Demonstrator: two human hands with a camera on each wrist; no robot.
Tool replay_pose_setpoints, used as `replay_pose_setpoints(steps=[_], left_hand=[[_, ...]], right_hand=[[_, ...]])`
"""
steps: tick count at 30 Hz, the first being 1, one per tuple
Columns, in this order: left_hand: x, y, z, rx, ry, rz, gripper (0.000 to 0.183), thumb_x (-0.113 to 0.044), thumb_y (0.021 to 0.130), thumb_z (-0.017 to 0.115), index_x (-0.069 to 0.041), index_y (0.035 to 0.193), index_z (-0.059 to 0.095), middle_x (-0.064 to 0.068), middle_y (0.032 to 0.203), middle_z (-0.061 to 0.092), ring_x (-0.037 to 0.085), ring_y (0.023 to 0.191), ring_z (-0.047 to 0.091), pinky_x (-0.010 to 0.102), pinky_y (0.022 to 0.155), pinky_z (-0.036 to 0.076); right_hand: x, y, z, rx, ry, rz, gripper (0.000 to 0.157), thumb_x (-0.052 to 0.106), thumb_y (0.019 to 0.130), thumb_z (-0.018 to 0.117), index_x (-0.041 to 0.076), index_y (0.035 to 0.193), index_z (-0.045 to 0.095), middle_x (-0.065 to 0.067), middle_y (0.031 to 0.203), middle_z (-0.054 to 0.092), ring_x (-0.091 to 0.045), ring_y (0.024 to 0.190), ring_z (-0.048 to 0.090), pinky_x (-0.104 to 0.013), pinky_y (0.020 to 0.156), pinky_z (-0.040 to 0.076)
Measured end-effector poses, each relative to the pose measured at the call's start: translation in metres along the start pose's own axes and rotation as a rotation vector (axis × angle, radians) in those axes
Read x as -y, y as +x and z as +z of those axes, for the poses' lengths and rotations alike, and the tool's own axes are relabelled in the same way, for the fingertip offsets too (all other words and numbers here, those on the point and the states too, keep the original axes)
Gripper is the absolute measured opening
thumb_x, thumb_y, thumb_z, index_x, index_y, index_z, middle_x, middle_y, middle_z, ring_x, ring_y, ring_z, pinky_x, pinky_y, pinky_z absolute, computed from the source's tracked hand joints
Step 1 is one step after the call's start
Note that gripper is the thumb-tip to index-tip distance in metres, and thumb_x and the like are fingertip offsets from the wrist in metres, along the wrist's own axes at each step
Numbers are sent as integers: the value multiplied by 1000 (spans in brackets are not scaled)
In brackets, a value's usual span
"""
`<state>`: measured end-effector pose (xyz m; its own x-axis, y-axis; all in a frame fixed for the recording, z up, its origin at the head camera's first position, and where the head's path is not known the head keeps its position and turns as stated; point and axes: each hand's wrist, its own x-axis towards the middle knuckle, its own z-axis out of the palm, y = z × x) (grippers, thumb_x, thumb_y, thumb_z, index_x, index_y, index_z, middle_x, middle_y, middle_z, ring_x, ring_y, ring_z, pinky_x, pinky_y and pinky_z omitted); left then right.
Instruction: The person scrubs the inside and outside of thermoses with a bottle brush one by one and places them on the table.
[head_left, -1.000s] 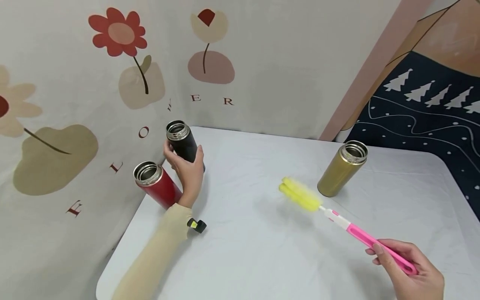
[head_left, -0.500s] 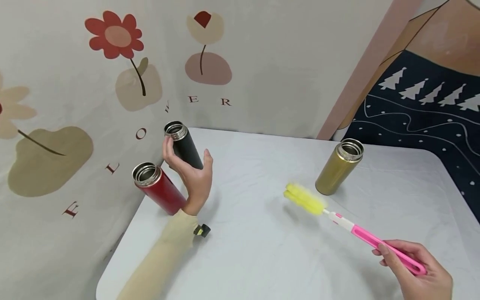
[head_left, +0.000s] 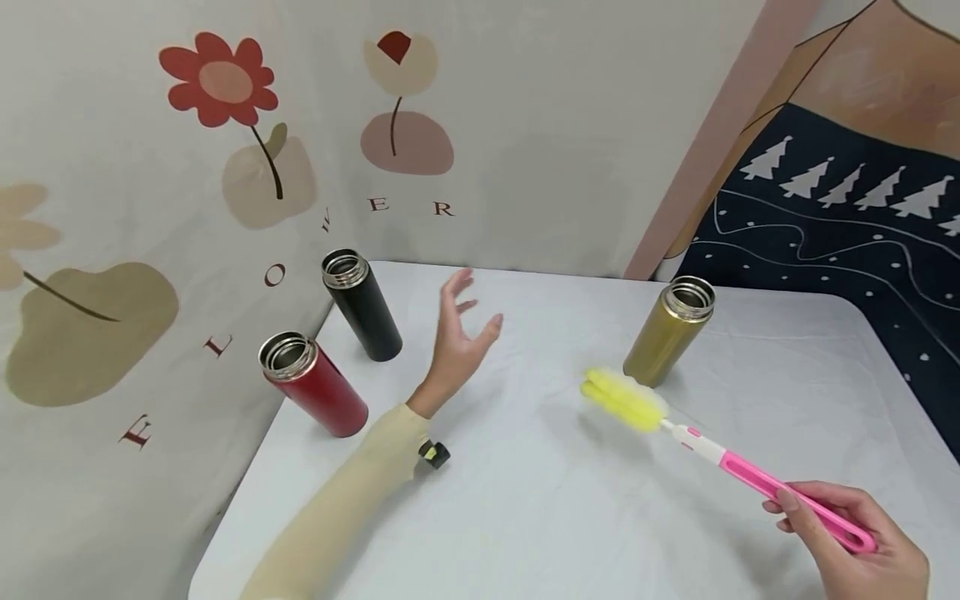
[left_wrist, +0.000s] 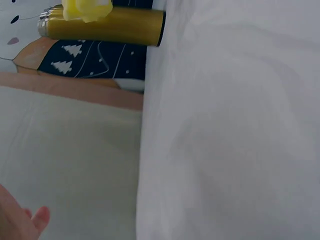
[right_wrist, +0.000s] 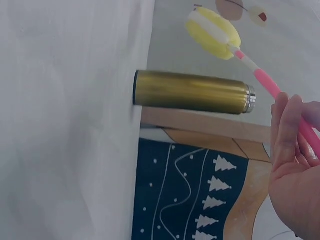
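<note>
My right hand (head_left: 862, 533) grips the pink handle of a bottle brush (head_left: 757, 479), held above the table with its yellow sponge head (head_left: 626, 398) pointing left. In the right wrist view the fingers of that hand (right_wrist: 295, 160) wrap the handle. Over the middle of the table my left hand (head_left: 457, 346) holds nothing, its fingers loosely bent and apart. To its left stand a black bottle (head_left: 363, 308) and a red bottle (head_left: 318, 387), both without lids. A gold bottle (head_left: 667, 333), also lidless, stands at the right behind the brush head.
A white cloth (head_left: 525, 517) covers the table. Behind it hangs a pale fabric wall (head_left: 570, 150) with printed flowers and letters. Dark fabric with white trees (head_left: 840, 225) is at the back right. A small black device (head_left: 435, 454) sits on the left wrist.
My left hand has let go of the black bottle and moved right, away from it. The black bottle stands upright. The right hand keeps its hold on the brush.
</note>
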<state>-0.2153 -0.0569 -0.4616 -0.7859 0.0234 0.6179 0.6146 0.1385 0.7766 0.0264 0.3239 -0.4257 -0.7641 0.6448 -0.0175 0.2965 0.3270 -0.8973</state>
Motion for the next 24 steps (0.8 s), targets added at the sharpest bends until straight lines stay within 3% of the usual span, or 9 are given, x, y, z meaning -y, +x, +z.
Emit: replay_pose_setpoints(steps=[5,9,14,17,24], left_hand=[[16,5,39,208,-131,-154,78,-12,98,74,-1,163,32,21,164,41,38,151,42,58,116,45],[16,8,72,315,-201,-222,75,-16,99,72,0,161,33,25,161,44,39,149,45,59,117,44],[12,11,115,469,-242,-310,78,-21,101,74,-3,164,33,21,162,46,29,149,47,50,118,44],[10,12,138,540,-215,-327,81,-23,99,78,-7,164,34,14,163,48,22,149,47,41,118,44],[2,22,176,620,-224,-309,87,-19,94,85,-11,165,36,5,160,51,16,144,52,36,115,46]], right_hand=[[-1,6,-9,5,-4,10,19,5,99,81,4,111,67,18,78,76,-5,65,71,-12,60,53],[-3,7,-13,24,-58,19,20,9,100,80,6,112,64,24,78,73,-4,66,69,-14,57,50],[-6,5,-13,33,-51,-7,20,5,99,80,4,111,65,20,78,75,-6,65,70,-16,56,49],[-8,6,-15,40,-46,-11,19,5,99,80,3,111,65,17,78,76,-7,64,71,-17,55,48],[-14,9,-19,41,-49,-28,16,3,100,79,2,109,66,13,78,76,-8,64,72,-17,56,51]])
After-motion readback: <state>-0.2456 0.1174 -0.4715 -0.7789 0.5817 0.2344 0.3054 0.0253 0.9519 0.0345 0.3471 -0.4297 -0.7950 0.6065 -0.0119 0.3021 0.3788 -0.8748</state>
